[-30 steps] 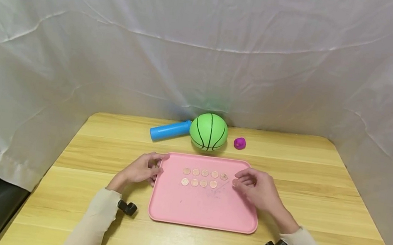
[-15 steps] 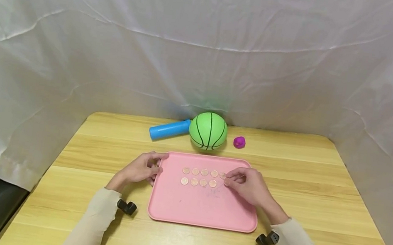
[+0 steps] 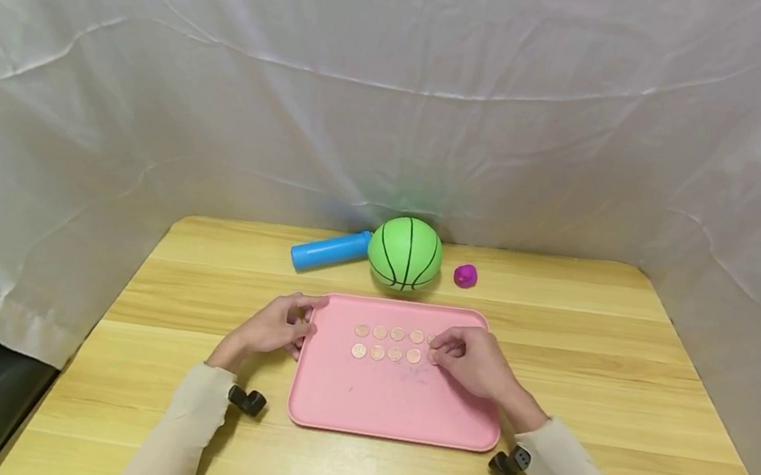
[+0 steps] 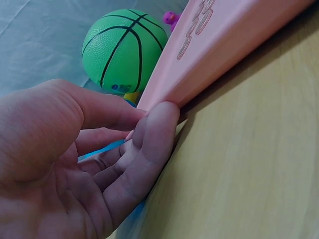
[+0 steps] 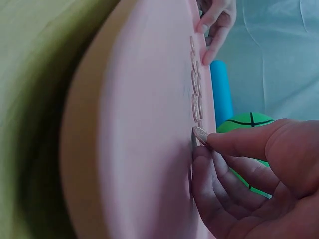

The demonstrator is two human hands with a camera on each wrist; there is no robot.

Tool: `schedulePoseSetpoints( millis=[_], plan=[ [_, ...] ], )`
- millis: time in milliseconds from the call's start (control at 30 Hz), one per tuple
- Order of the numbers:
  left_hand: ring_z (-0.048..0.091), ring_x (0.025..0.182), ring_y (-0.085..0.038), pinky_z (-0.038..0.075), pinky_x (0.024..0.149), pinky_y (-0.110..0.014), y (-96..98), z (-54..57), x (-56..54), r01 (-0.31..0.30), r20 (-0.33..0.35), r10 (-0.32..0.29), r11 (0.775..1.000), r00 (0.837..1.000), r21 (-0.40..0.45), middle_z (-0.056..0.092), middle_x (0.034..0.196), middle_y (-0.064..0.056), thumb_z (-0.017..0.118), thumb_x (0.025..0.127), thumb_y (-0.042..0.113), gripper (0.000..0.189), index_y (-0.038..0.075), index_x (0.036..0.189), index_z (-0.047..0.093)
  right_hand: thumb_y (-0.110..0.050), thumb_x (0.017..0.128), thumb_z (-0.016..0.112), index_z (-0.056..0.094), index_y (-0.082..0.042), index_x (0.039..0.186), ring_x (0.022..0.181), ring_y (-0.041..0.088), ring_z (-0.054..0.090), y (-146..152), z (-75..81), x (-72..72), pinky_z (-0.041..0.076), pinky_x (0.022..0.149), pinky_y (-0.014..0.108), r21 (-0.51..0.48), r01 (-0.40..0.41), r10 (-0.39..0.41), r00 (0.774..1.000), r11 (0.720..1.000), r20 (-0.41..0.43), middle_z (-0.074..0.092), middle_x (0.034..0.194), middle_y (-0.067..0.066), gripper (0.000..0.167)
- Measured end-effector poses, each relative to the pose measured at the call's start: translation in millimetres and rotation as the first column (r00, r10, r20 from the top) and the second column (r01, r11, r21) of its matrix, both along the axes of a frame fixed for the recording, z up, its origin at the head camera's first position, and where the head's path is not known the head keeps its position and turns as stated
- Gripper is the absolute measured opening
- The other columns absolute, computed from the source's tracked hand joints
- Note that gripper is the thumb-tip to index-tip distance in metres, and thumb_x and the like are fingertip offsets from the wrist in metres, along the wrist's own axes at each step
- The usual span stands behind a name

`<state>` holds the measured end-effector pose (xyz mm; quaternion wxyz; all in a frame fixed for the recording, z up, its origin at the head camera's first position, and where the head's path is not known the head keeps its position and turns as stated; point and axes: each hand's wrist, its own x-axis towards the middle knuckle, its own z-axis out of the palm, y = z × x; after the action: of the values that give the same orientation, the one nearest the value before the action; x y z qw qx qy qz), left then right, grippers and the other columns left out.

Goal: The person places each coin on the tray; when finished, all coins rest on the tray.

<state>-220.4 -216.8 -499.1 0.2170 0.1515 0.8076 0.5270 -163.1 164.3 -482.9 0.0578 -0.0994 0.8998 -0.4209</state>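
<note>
A pink tray point(image 3: 393, 410) lies on the table, bearing several copper-coloured coins point(image 3: 376, 352) in two rows. My left hand point(image 3: 273, 325) pinches the tray's left rim between thumb and fingers, shown close up in the left wrist view. Over the right end of the rows, my right hand point(image 3: 477, 362) pinches a coin point(image 5: 201, 135) between thumb and forefinger. In the right wrist view that coin is tilted, its lower edge close over the tray. The far row's last coin is partly hidden by the right fingers in the head view.
Behind the tray are a green ball point(image 3: 405, 254) with black lines, a blue cylinder point(image 3: 330, 251) and a small magenta toy duck point(image 3: 466, 275). A pale cloth point(image 3: 400, 94) hangs behind and beside the wooden table point(image 3: 182, 299).
My right hand has moved left over the tray, bringing the pinched coin to the right end of the near row. The left hand keeps its place on the rim.
</note>
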Motion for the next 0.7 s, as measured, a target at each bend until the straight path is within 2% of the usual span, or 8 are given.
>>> schedulePoseSetpoints(
  millis=[167,367,567,700],
  plan=[
    [0.067,0.076,-0.02,0.072,0.064,-0.039,1.0,0.7,-0.6,0.003,-0.006,-0.003,1.0,1.0,-0.004,0.052,0.121,-0.024,0.059,0.106,-0.002,0.058,-0.001,0.163,0.047,-0.002,0.093,0.08,0.08,-0.004,0.105,0.085,0.013,0.071,1.3,-0.1,1.1,0.064,0.077,0.023,0.03,0.014,-0.014,1.0,0.999,-0.02,0.079,0.095,0.005,0.012],
    [0.067,0.076,-0.019,0.072,0.064,-0.038,0.3,1.2,-1.1,-0.001,-0.012,0.001,1.0,1.0,-0.013,0.052,0.119,-0.023,0.059,0.106,-0.002,0.058,0.001,0.163,0.048,-0.006,0.095,0.08,0.079,-0.006,0.106,0.087,0.014,0.071,7.5,2.5,3.5,0.065,0.081,0.027,0.043,0.05,-0.048,0.997,0.998,-0.063,0.078,0.096,0.004,0.01],
    [0.067,0.075,-0.018,0.071,0.063,-0.037,0.1,-1.3,2.1,-0.001,-0.022,0.001,1.0,1.0,-0.02,0.052,0.123,-0.023,0.059,0.108,-0.001,0.057,0.001,0.163,0.048,-0.009,0.096,0.08,0.079,-0.007,0.107,0.087,0.015,0.069,18.1,5.0,6.5,0.061,0.079,0.025,0.051,0.082,-0.079,0.996,0.995,-0.051,0.077,0.096,0.004,0.011],
    [0.065,0.074,-0.017,0.071,0.061,-0.035,-0.9,-1.6,2.7,-0.013,-0.04,0.012,1.0,0.999,-0.023,0.052,0.12,-0.022,0.06,0.108,-0.001,0.057,0.001,0.163,0.048,-0.01,0.098,0.077,0.079,-0.008,0.109,0.09,0.018,0.07,22.3,7.6,5.4,0.063,0.082,0.03,0.054,0.079,-0.076,0.995,0.995,-0.064,0.078,0.099,0.006,0.011]
  ],
)
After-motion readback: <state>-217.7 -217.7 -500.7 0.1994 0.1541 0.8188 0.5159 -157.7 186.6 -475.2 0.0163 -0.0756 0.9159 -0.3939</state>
